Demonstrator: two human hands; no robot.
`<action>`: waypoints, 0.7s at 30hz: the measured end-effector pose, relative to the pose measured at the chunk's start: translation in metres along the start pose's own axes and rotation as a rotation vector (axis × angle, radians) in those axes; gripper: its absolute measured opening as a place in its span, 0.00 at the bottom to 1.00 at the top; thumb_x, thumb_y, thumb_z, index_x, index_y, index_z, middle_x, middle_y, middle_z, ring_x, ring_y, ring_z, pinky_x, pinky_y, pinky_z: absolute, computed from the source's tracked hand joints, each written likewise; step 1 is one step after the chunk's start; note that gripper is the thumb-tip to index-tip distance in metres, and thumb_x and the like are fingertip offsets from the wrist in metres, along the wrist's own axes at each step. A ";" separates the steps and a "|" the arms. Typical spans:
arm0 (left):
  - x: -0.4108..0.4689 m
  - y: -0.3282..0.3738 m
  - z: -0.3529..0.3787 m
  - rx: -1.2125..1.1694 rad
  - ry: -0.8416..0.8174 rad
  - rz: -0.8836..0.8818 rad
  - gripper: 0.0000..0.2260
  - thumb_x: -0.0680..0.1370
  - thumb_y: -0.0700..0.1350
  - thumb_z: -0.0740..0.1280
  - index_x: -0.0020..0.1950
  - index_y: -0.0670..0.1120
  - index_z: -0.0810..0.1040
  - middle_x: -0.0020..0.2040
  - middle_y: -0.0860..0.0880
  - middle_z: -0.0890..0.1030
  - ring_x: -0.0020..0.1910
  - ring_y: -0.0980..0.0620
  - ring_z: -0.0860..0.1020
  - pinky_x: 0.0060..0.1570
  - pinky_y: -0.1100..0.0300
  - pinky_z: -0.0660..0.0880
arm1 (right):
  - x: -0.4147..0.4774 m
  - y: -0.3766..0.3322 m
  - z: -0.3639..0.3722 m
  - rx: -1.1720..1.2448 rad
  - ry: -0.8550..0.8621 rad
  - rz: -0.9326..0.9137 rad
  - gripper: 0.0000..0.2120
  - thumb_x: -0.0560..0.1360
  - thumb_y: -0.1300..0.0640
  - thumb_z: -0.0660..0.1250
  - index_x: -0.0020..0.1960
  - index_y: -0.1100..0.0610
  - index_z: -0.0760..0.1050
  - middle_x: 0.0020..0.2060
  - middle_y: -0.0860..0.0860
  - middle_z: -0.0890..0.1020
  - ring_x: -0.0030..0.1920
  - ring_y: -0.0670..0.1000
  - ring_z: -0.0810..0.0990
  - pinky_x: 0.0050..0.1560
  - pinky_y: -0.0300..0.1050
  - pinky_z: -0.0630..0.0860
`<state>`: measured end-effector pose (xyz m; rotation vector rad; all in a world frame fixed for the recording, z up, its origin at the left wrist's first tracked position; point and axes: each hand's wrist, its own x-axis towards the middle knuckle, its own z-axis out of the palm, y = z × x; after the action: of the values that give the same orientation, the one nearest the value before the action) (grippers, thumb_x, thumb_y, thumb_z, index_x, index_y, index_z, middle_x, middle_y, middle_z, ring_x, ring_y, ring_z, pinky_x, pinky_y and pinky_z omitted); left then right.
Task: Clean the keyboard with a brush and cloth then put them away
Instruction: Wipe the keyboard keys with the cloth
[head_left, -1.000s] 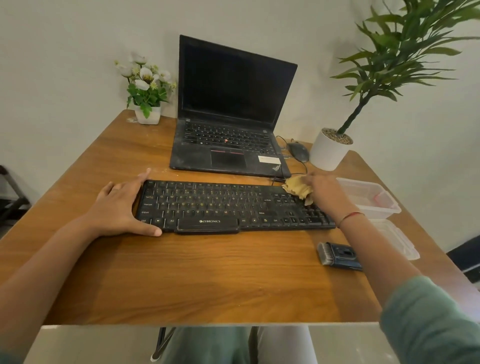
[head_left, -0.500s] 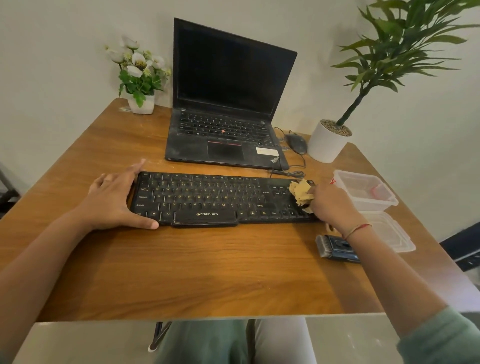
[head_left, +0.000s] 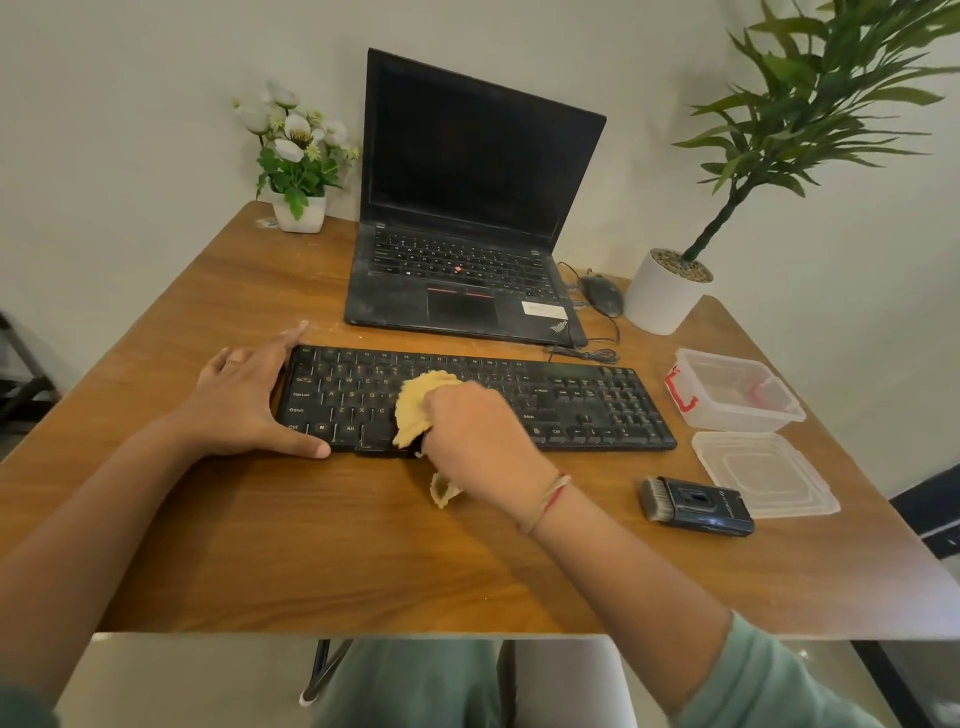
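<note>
Keyboard-cleaning at a wooden worktop (head_left: 363, 561), where a full-size black keyboard (head_left: 582, 400) lies flat in front of an open laptop (head_left: 467, 208). The person's left hand (head_left: 244, 405) lies against the board's left end, fingers straight and thumb along its front edge, bracing it. The right hand (head_left: 478, 436) has its fingers bunched round a yellow cloth (head_left: 415, 405) pressed onto the keys left of centre, above the space bar. The keyboard looks a light, rigid slab that would slide on the smooth wood under a wipe, so it is best steadied or lifted by its ends, not its keys. The brush (head_left: 696, 506) lies untouched on the worktop near the board's right front corner, just beside a clear lid (head_left: 763, 475). It appears to be a small hard-cased tool with soft bristles at its left end, and its black body is the place to grip. The cloth is limp and looks almost weightless, easy to gather anywhere; one corner hangs out below the wrist, though whether it touches the wood is hard to tell. Counted: one worktop, one laptop, one tall potted plant (head_left: 665, 296), one keyboard, one pot of white flowers (head_left: 301, 213), one open clear container (head_left: 737, 423) with red clips, one lid, one mouse (head_left: 602, 293), one brush, one cloth.
</note>
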<state>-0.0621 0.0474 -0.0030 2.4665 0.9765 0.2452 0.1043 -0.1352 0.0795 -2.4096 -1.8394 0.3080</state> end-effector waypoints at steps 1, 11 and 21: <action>0.000 0.000 0.000 -0.005 0.003 0.001 0.63 0.47 0.77 0.64 0.76 0.59 0.41 0.74 0.46 0.61 0.72 0.43 0.57 0.71 0.46 0.46 | 0.000 0.006 -0.011 0.175 -0.043 0.031 0.09 0.78 0.63 0.58 0.48 0.60 0.77 0.38 0.51 0.78 0.39 0.50 0.79 0.38 0.42 0.78; -0.001 0.000 0.000 -0.002 0.011 0.015 0.62 0.48 0.77 0.65 0.76 0.60 0.40 0.75 0.47 0.60 0.73 0.44 0.56 0.72 0.45 0.45 | -0.011 0.113 -0.033 -0.351 0.196 0.550 0.05 0.78 0.63 0.59 0.49 0.60 0.73 0.48 0.57 0.80 0.44 0.55 0.77 0.42 0.45 0.71; 0.000 -0.002 0.001 0.010 0.002 0.032 0.64 0.46 0.82 0.60 0.75 0.60 0.39 0.75 0.48 0.58 0.73 0.44 0.56 0.72 0.45 0.44 | -0.003 -0.018 0.006 0.126 0.030 -0.035 0.07 0.78 0.58 0.59 0.47 0.58 0.75 0.36 0.49 0.76 0.36 0.48 0.77 0.37 0.40 0.77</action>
<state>-0.0631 0.0483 -0.0050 2.4930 0.9423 0.2543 0.0856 -0.1338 0.0773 -2.2842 -1.7912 0.3709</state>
